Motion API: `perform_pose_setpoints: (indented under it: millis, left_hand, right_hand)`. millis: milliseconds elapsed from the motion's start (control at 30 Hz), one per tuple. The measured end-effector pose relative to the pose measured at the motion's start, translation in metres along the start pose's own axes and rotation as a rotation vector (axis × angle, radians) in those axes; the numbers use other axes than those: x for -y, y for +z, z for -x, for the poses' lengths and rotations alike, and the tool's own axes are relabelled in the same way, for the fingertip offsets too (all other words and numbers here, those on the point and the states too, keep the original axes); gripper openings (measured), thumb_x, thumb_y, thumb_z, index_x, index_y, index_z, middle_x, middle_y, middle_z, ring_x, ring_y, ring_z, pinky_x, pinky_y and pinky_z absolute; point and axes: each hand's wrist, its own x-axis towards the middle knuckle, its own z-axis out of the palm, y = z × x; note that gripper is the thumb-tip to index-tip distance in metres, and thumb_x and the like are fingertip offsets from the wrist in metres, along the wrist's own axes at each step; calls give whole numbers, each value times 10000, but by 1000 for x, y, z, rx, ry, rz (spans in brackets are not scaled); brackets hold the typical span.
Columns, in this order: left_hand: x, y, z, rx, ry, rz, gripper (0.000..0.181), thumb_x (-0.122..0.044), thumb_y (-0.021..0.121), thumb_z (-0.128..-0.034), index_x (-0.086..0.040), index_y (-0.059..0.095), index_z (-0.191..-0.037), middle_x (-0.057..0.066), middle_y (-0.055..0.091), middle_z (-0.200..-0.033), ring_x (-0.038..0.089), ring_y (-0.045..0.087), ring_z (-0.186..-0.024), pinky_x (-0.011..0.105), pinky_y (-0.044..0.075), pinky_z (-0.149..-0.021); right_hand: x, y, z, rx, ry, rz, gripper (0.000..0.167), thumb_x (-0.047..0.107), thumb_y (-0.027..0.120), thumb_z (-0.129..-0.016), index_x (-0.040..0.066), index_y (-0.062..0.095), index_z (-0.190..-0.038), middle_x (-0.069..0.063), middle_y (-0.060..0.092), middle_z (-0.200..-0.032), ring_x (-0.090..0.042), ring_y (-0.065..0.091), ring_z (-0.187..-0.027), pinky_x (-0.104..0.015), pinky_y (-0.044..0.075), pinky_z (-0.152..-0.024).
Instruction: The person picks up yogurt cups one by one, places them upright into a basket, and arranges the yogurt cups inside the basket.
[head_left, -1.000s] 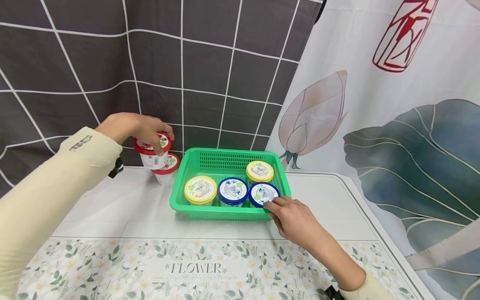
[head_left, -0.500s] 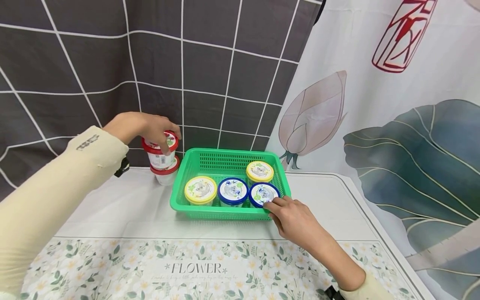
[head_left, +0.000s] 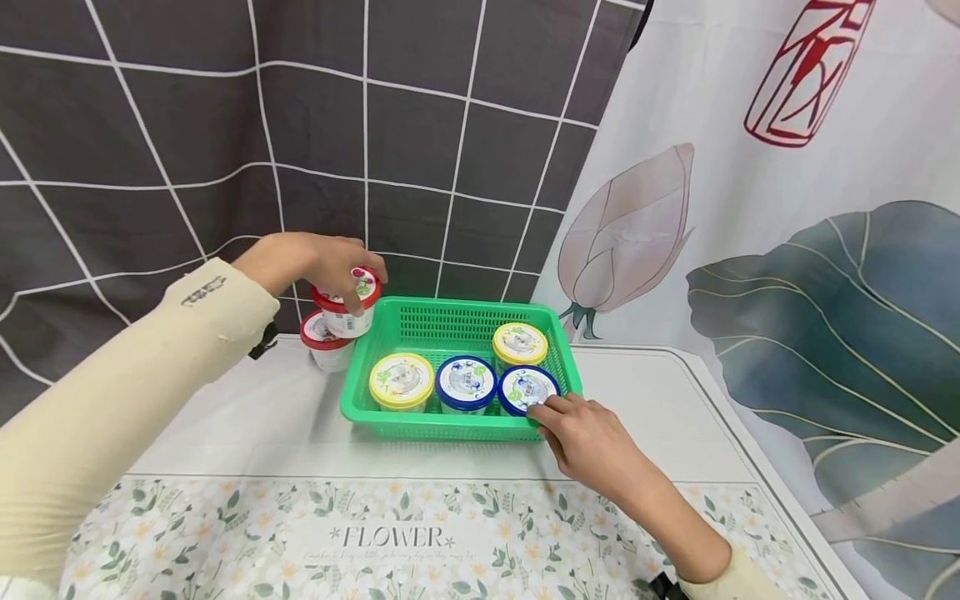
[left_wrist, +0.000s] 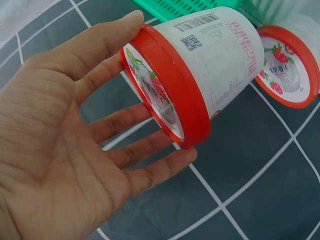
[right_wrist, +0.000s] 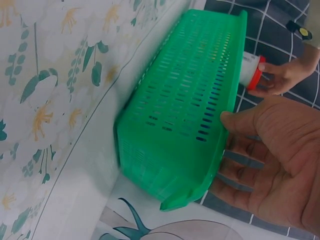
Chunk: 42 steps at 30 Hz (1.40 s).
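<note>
My left hand (head_left: 318,260) holds a white tub with a red lid (head_left: 349,322) from above, thumb and fingers round the lid's edge. In the left wrist view, the tub's strawberry-printed lid (left_wrist: 172,82) faces the palm. A second red-lidded tub (head_left: 327,357) stands on the table just below and left of it, partly covered. At the front right corner, my right hand (head_left: 596,437) grips the rim of the green plastic basket (head_left: 450,427), with the thumb outside in the right wrist view. Inside stand two yellow-lidded tubs (head_left: 401,380) and two blue-lidded tubs (head_left: 466,382).
A dark curtain with white grid lines (head_left: 420,150) hangs close behind the table. To the right is a pale curtain with plant prints (head_left: 622,225). A floral mat (head_left: 390,533) covers the table's near part.
My left hand has carried the red-lidded tub rightward, from over the second red-lidded tub to beside the basket's left end. My right hand and the basket have stayed put.
</note>
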Motion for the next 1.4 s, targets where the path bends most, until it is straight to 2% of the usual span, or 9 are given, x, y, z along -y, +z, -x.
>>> perform_pose_setpoints:
  millis: [233, 400, 700, 1100, 1400]
  left_hand:
    - [-12, 5, -5, -13, 36, -8, 785, -295, 925, -887, -229, 603, -1600, 254, 441, -1698, 529, 443, -1514, 640, 634, -1072]
    - [-18, 6, -8, -27, 52, 1, 756, -283, 921, -897, -243, 616, -1587, 220, 489, -1648, 496, 475, -1491, 640, 626, -1087]
    - [-25, 6, -13, -24, 49, 7, 770, -290, 919, -900, -254, 605, -1601, 232, 414, -1732, 509, 427, -1540, 657, 606, -1113]
    - [-35, 12, -24, -21, 78, 16, 787, -308, 910, -901, -270, 591, -1619, 204, 439, -1713, 496, 416, -1541, 622, 632, -1086]
    - [-45, 12, -28, -32, 78, 5, 763, -304, 895, -927, -263, 587, -1623, 205, 430, -1727, 488, 403, -1560, 642, 605, -1125]
  right_hand:
    - [0, -1, -1, -5, -2, -3, 236, 90, 884, -958, 157, 798, -1167, 3, 786, -1007, -173, 638, -837, -348, 604, -687]
    - [0, -1, 0, -9, -3, 2, 229, 96, 885, -960, 154, 800, -1165, 2, 788, -1007, -174, 639, -837, -345, 606, -686]
    - [1, -2, -1, -7, -4, 5, 231, 97, 882, -963, 152, 801, -1172, -3, 794, -1016, -180, 649, -842, -352, 613, -694]
    - [1, -1, -1, -9, -2, 8, 234, 87, 883, -957, 148, 797, -1165, -5, 786, -1001, -177, 639, -832, -348, 609, -689]
    - [1, 1, 0, -11, -3, 6, 238, 90, 883, -956, 155, 795, -1167, 1, 786, -1002, -177, 638, -831, -353, 610, -691]
